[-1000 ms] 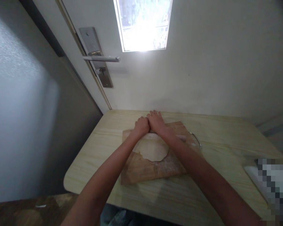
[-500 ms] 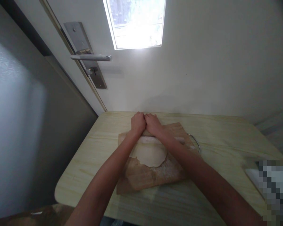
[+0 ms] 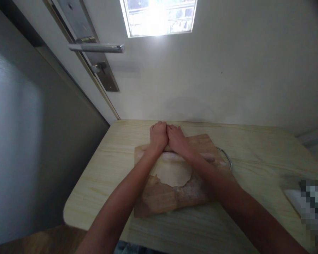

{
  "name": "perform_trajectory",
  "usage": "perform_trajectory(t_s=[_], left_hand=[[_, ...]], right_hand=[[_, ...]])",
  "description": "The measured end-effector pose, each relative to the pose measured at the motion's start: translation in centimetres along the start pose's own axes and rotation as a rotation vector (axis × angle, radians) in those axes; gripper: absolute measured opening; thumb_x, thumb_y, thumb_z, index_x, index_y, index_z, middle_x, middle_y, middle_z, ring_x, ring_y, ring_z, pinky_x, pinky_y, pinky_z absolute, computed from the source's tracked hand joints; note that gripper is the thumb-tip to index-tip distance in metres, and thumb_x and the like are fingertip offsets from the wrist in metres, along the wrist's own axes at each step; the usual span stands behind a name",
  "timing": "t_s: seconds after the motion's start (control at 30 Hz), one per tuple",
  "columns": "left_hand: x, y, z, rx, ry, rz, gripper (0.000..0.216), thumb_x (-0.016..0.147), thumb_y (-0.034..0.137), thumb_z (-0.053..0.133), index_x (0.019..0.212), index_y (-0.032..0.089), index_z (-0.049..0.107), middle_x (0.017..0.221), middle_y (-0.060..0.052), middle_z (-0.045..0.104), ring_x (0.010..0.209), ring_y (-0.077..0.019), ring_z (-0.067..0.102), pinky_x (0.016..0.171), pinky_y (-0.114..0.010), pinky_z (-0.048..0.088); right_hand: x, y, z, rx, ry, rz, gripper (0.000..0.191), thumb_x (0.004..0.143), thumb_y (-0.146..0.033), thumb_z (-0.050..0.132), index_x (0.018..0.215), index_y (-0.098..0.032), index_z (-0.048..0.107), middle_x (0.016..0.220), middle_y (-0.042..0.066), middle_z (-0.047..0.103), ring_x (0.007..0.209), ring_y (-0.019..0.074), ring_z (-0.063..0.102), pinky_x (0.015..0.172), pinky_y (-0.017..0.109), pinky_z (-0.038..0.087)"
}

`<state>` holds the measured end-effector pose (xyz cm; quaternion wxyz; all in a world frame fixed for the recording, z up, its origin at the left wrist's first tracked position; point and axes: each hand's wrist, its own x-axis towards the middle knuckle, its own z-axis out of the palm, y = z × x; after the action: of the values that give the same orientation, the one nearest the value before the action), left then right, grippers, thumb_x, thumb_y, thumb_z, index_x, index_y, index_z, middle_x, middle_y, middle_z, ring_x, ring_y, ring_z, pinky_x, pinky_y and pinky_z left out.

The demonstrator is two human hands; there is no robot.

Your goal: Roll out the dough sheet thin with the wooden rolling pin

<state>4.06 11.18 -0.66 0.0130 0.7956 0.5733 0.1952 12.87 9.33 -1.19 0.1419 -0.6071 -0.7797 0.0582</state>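
Note:
A flat round of pale dough lies on a floured wooden board on a light wooden table. A thin rolling pin lies across the dough's far edge. My left hand and my right hand sit side by side on the middle of the pin, palms down and pressing on it. The fingers of both hands curl over the pin. My forearms cross over the near part of the board and hide some of the dough.
A metal handle loop sticks out at the board's right side. A white door with a lever handle and a small bright window stands behind the table. A blurred white object lies at the table's right edge.
Both hands stay pressed together on the pin at the dough's far edge; the right hand's fingers, stretched out a second ago, are now curled. The camera has tilted slightly.

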Motion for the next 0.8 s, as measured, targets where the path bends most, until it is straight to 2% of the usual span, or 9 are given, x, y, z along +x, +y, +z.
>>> perform_trajectory(t_s=[0.3, 0.8], left_hand=[[-1.3, 0.4, -0.7, -0.039, 0.07, 0.062, 0.023, 0.084, 0.013, 0.032, 0.078, 0.015, 0.055, 0.08, -0.004, 0.059, 0.078, -0.0172, 0.052, 0.073, -0.029, 0.037], [-2.8, 0.8, -1.3, 0.032, -0.019, 0.093, 0.02, 0.085, 0.013, 0.033, 0.09, 0.015, 0.053, 0.089, -0.006, 0.06, 0.085, -0.0193, 0.053, 0.08, -0.033, 0.036]], right_hand=[[-1.1, -0.3, 0.1, 0.019, 0.018, -0.013, 0.037, 0.08, -0.005, 0.029, 0.112, -0.011, 0.047, 0.112, 0.014, 0.054, 0.107, 0.0202, 0.045, 0.095, 0.041, 0.024], [-2.5, -1.0, -0.2, -0.074, 0.028, -0.072, 0.038, 0.079, -0.008, 0.035, 0.115, -0.008, 0.046, 0.117, 0.016, 0.049, 0.109, 0.0226, 0.042, 0.096, 0.041, 0.025]])
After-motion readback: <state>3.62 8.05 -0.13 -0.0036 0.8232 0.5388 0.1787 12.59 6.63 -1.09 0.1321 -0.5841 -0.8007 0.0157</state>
